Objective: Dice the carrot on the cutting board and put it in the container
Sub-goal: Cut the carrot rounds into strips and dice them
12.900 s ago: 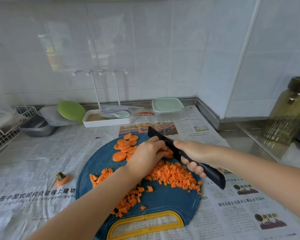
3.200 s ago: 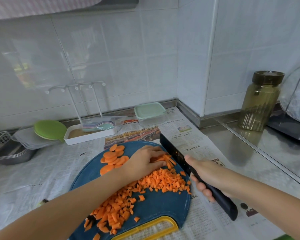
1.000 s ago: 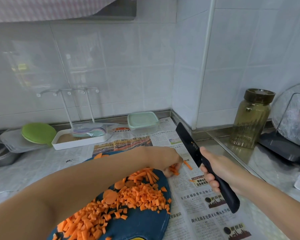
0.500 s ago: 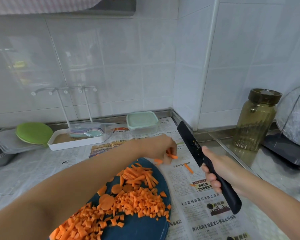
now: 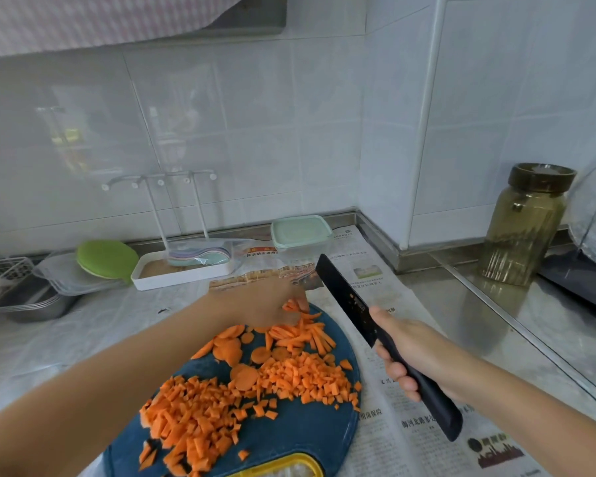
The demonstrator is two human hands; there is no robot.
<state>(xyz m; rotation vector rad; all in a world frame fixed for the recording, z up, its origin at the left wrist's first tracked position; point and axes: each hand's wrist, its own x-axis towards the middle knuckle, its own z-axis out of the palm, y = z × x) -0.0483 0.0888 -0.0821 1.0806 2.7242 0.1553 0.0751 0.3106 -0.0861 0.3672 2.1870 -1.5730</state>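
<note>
A round blue cutting board point(image 5: 283, 438) carries diced carrot point(image 5: 289, 380), a few carrot rounds point(image 5: 243, 378) and carrot sticks point(image 5: 307, 333) at its far edge. My left hand point(image 5: 272, 301) hovers over the far edge of the board and pinches a few carrot sticks in its fingertips. To the right, above the newspaper, my right hand point(image 5: 410, 356) grips the handle of a black knife point(image 5: 350, 301), blade raised and pointing away. A clear container with a pale green lid point(image 5: 301, 232) stands closed at the back by the wall.
Newspaper point(image 5: 410, 425) covers the counter under the board. At the back left stand a white tray with a rack point(image 5: 183, 273), a green lid point(image 5: 105, 258) on clear boxes and metal pans point(image 5: 35, 302). A glass jar point(image 5: 523, 225) stands at the right on the steel counter.
My left hand picked stray carrot sticks off the newspaper to the right of the board and has moved back left over the board's far edge. The knife stays lifted in my right hand.
</note>
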